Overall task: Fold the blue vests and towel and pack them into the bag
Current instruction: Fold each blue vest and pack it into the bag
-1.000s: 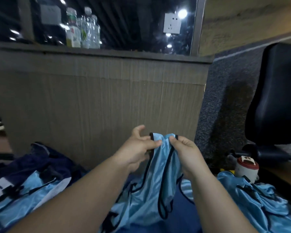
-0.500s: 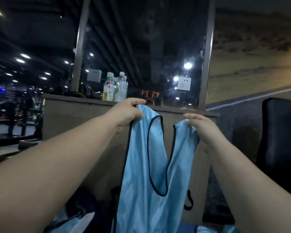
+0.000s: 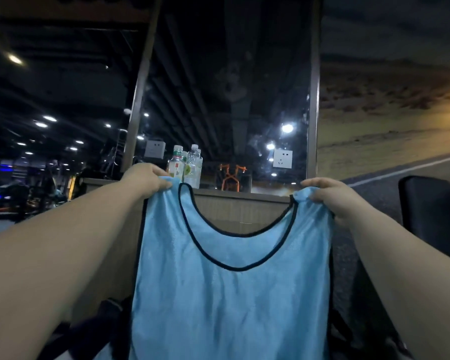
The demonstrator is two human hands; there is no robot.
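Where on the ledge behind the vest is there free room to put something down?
The ledge looks bare between the bottles and the right hand, above the vest neckline. It is crowded by the left hand, where the bottles stand.

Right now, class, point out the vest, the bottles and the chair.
vest (image 3: 231,294): head view, on the blue front below the neckline.
bottles (image 3: 194,165): head view, on the clear bottle's body.
chair (image 3: 431,216): head view, on its black backrest.
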